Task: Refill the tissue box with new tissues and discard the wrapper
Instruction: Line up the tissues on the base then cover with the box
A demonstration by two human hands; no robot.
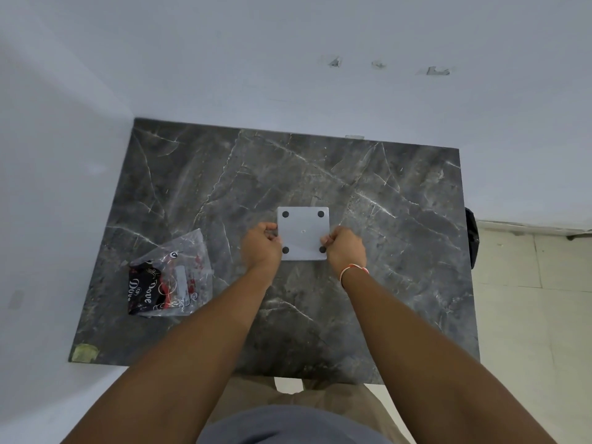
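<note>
Head view, tissue box [302, 233] between left hand [261, 246], right hand [346, 248] grips

Upturned white tissue box [302, 233], emptied wrapper [169, 277]

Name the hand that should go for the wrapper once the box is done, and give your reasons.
Left. The wrapper lies on the table on the left hand side, with bare tabletop between them. The right hand grips the far side of the tissue box and would probably have to cross over it.
</note>
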